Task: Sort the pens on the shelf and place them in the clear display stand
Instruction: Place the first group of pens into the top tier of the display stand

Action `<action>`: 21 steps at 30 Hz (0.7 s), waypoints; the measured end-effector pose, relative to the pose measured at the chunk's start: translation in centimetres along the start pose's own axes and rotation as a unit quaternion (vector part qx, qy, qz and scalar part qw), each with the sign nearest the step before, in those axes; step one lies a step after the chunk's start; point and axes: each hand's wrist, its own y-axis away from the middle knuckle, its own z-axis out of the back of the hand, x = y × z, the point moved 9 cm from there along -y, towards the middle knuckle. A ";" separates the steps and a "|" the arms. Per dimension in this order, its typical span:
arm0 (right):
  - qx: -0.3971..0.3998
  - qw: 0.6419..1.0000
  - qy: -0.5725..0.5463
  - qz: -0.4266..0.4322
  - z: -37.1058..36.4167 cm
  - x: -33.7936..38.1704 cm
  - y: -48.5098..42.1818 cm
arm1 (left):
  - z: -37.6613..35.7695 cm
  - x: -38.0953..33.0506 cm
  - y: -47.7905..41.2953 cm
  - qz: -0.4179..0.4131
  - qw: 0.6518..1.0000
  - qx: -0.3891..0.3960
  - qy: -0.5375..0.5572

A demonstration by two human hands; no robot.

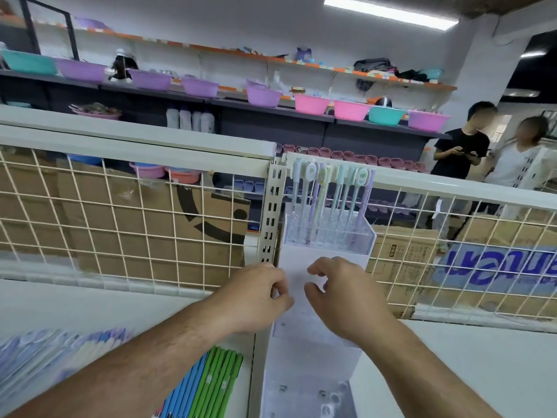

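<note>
A clear tiered display stand stands on the white shelf against the wire grid. Its top tier holds several pastel pens upright, with cartoon caps. My left hand is at the stand's left edge, and its curled fingers and thumb pinch that edge. My right hand hovers over the middle tier with its fingers loosely curled, and nothing shows in it. A row of green and blue pens lies on the shelf at the lower left. Blurred pastel pens lie further left.
A white wire grid backs the shelf, with cardboard boxes behind it. A slotted metal upright stands just left of the stand. Coloured basins fill the far shelves. Two people stand at the far right.
</note>
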 end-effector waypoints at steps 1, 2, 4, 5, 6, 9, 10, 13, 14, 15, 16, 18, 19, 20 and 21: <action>0.003 1.000 -0.003 0.005 -0.4 -0.1 0.2 | 0.0 0.0 0.3 0.001 1.000 -0.007 0.000; 0.006 1.000 -0.007 0.013 -0.7 -0.2 0.4 | 0.1 0.0 0.6 0.002 1.000 -0.011 -0.002; 0.007 0.999 -0.019 0.028 -1.2 -0.1 0.8 | 0.1 0.0 1.3 0.006 1.000 -0.017 -0.007; 0.006 0.999 -0.026 0.034 -1.3 0.1 1.0 | 0.1 0.2 1.7 0.008 1.000 -0.022 -0.008; 0.008 0.999 -0.030 0.040 -1.6 0.4 1.3 | 0.1 0.5 2.1 0.012 1.000 -0.027 -0.008; 0.017 0.997 -0.039 0.058 -2.5 1.9 1.9 | 0.4 1.7 3.6 0.031 0.999 -0.035 0.000; 0.021 0.997 -0.041 0.062 -2.7 2.6 2.1 | 0.6 2.1 4.1 0.033 0.999 -0.036 0.000; 0.023 0.996 -0.038 0.073 -3.3 5.1 2.4 | 1.5 3.8 5.7 0.035 0.998 -0.043 0.003; 0.025 0.996 -0.036 0.076 -3.7 6.0 2.6 | 1.8 4.5 6.2 0.036 0.998 -0.044 0.006; 0.027 0.996 -0.035 0.080 -4.0 6.9 2.8 | 2.1 5.3 6.6 0.039 0.998 -0.044 0.007; 0.032 0.995 -0.036 0.085 -4.6 8.0 3.0 | 2.5 6.3 7.2 0.043 0.998 -0.042 0.006; 0.046 0.994 -0.040 0.086 -6.2 9.9 3.5 | 3.0 8.4 8.2 0.051 0.998 -0.032 -0.002; 0.055 0.994 -0.040 0.082 -7.4 11.0 3.7 | 3.4 9.8 8.9 0.055 0.998 -0.027 -0.011; 0.065 0.994 -0.040 0.078 -8.6 12.2 3.9 | 3.7 11.4 9.7 0.061 0.998 -0.021 -0.024; 0.077 0.993 -0.039 0.075 -10.0 13.5 4.2 | 4.0 13.1 10.6 0.068 0.997 -0.012 -0.036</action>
